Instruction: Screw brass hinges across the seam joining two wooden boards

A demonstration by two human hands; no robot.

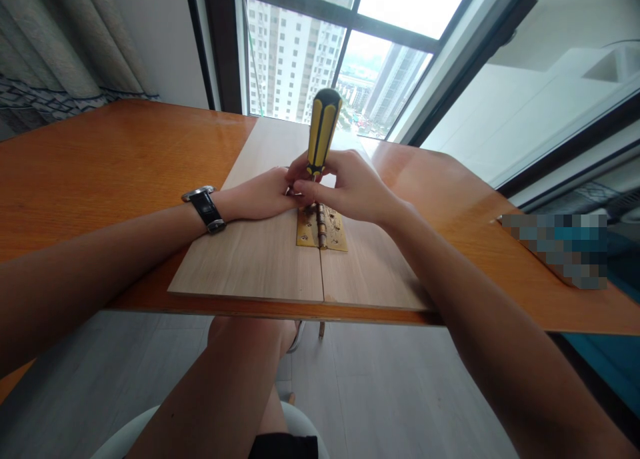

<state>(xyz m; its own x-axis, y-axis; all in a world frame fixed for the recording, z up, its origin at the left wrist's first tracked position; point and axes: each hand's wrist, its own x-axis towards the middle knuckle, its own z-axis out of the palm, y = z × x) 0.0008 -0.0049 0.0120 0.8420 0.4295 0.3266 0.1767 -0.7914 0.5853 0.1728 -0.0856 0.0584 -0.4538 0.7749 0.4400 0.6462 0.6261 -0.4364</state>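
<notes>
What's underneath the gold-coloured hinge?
The left board and right board, both pale wood, lie under the hinge, their seam running up to its near end. Wood directly below it is covered; the right hand also hides its farther part.

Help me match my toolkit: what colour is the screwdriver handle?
The screwdriver handle is yellow with dark stripes, best seen in the head view.

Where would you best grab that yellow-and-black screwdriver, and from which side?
Probably around the upper half of its thick handle, from above: the screwdriver stands nearly upright, handle up, its top free, while the right hand crowds the space below.
</notes>
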